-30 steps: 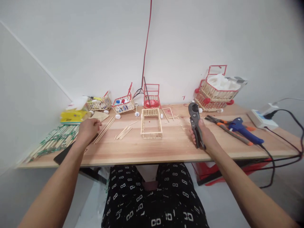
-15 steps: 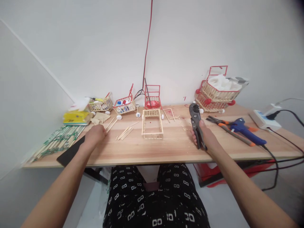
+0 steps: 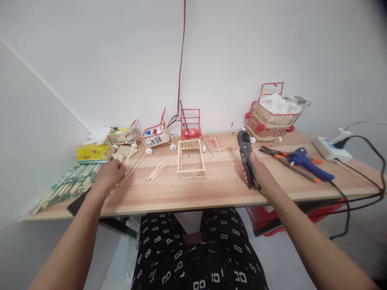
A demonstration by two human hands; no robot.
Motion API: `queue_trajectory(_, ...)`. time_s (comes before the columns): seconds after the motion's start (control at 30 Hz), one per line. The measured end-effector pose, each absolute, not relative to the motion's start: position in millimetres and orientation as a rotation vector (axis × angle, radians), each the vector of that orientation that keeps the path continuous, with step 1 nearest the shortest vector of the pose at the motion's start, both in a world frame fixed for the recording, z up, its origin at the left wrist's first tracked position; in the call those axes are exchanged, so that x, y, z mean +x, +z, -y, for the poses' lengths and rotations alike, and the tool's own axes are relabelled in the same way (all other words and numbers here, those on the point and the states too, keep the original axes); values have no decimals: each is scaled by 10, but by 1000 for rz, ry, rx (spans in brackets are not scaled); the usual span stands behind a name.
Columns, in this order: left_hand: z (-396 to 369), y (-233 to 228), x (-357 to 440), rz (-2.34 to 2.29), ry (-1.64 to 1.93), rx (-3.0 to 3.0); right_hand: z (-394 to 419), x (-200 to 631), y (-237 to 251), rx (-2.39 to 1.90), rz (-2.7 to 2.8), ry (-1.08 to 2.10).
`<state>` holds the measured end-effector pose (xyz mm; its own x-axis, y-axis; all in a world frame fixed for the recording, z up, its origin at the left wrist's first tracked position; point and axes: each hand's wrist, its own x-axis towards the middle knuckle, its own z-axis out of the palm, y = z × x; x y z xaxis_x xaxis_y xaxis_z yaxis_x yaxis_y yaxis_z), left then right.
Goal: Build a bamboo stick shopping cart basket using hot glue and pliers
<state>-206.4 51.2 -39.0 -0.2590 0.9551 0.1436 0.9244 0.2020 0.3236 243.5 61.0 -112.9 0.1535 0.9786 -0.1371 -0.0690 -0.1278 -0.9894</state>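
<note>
My right hand [image 3: 256,169] is wrapped around the handles of a dark grey ratchet cutter [image 3: 246,151], held jaws up above the table's right half. At the left, the fingers of my left hand [image 3: 109,175] are closed on a thin wooden stick [image 3: 130,154] that pokes up past the fingertips. Two long wooden sticks [image 3: 132,169] lie just right of that hand. A small bundle of short sticks [image 3: 157,171] rests farther right. Between my hands stands an open wooden stick basket frame [image 3: 191,174] with a white wheel at its side.
Red-trimmed miniature carts [image 3: 155,139] line the wall, with stacked carts [image 3: 273,117] at right. Pliers [image 3: 290,163], a blue glue gun [image 3: 311,165] and a corded power strip [image 3: 331,149] lie right. Wrapped sticks [image 3: 65,185], a yellow packet [image 3: 93,154] and a black flat object [image 3: 79,201] sit left.
My left hand has drawn back slightly to the left, and a stick now tilts up from its fingers. The right hand keeps its hold on the cutter. The view has shifted a little.
</note>
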Motion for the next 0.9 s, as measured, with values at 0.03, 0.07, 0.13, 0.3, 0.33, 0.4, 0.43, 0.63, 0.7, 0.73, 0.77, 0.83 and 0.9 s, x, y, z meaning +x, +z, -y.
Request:
queue_trajectory(0.03,-454,-343,-2053,-2365,572,1872,-609,2439,-1141,-1328,990,1199)
queue_trajectory(0.07,-391,-298,-2032,-2351,622,1884,-607,2442,-1154,-1318,998,1185)
queue_trajectory(0.13,-246,-228,-1940,-2236,732,1905,-591,2449,-1174,-1264,1010,1185)
queue_trajectory(0.3,219,-189,-1376,-1567,789,2137,-363,2436,-994,-1122,1116,1190)
queue_trajectory(0.33,307,-202,-1225,-1472,718,2205,-274,2418,-910,-1174,1202,1156)
queue_trajectory(0.4,440,-239,-927,-1250,555,2338,-64,2349,-727,-1334,1445,1053)
queue_trajectory(0.43,478,-259,-793,-1110,495,2409,46,2297,-642,-1399,1564,1048)
queue_trajectory(0.63,361,-296,-380,-892,446,2742,489,1968,-556,-1391,1944,1285)
queue_trajectory(0.7,302,-280,-384,-878,518,2776,520,1943,-643,-1361,1940,1344)
queue_trajectory(0.73,288,-275,-398,-863,551,2771,524,1943,-683,-1352,1938,1369)
queue_trajectory(0.77,284,-272,-416,-839,581,2757,526,1947,-715,-1346,1944,1394)
queue_trajectory(0.83,303,-267,-453,-798,627,2707,533,1948,-756,-1340,1960,1452)
queue_trajectory(0.9,334,-249,-496,-775,656,2634,551,1936,-775,-1338,1969,1521)
